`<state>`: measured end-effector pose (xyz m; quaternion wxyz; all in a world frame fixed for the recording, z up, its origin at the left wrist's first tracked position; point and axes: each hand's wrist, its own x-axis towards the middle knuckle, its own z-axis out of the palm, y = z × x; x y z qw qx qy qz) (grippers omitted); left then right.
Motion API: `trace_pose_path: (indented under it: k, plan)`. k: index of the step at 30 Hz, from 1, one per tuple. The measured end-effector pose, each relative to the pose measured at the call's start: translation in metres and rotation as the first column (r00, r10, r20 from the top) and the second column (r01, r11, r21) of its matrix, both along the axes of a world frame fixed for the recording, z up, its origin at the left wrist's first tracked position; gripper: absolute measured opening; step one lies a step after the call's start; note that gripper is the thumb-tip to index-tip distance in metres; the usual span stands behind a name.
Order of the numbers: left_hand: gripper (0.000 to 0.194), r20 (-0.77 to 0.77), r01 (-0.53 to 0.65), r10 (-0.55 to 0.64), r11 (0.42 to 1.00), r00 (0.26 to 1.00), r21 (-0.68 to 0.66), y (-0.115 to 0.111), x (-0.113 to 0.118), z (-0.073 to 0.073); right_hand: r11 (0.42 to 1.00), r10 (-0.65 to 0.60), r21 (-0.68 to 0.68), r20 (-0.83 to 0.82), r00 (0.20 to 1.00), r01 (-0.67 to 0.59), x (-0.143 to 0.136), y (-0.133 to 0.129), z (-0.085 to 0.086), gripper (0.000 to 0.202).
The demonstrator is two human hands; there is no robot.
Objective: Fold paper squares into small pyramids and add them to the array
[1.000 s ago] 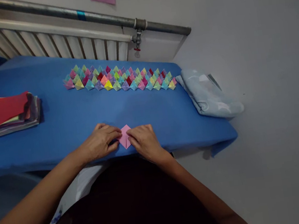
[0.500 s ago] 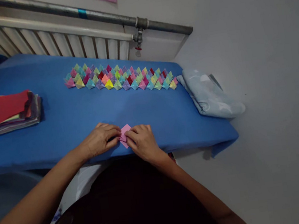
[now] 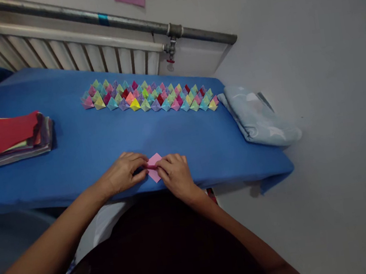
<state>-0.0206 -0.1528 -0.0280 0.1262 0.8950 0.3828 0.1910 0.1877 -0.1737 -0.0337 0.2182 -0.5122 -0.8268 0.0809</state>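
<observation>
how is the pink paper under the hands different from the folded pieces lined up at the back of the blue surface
The pink paper is a single piece lying flat, pinched between the left hand and right hand; the folded pieces are many, peaked, and untouched. It sits at the near edge of the blue surface; they stand in rows at the far side. It is one colour; they are mixed. Both are coloured paper.

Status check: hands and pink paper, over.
Left hand and right hand both pinching pink paper flat on blue table. Folded pieces and paper stack well apart.

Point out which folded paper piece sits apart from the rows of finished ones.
The pink folded piece, pinched between the left hand and right hand at the table's near edge; the rows of folded pieces lie farther back.
</observation>
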Motion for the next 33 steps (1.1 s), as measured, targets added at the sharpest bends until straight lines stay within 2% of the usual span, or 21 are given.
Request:
trace_pose_path:
  k: [8, 19, 28, 33]
  plan:
    - [0.028, 0.027, -0.107, 0.107, 0.994, 0.994, -0.019, 0.003, 0.003, -0.006, 0.997, -0.048, -0.056, -0.025, 0.999, 0.047, -0.003, 0.002, 0.005, 0.015]
    - [0.026, -0.042, -0.255, 0.252, 0.956, 0.967, -0.145, 0.009, 0.015, 0.0, 0.993, -0.079, -0.091, 0.005, 0.997, 0.079, -0.006, 0.006, 0.009, 0.017]
    - [0.022, -0.102, -0.285, 0.27, 0.94, 0.958, -0.188, 0.015, 0.019, 0.004, 0.993, -0.11, -0.044, 0.001, 0.994, 0.11, -0.006, 0.005, 0.002, 0.012]
    - [0.022, -0.181, -0.326, 0.291, 0.92, 0.939, -0.216, 0.017, 0.024, 0.013, 0.998, -0.061, -0.033, -0.034, 0.998, 0.06, -0.003, 0.002, 0.0, 0.014]
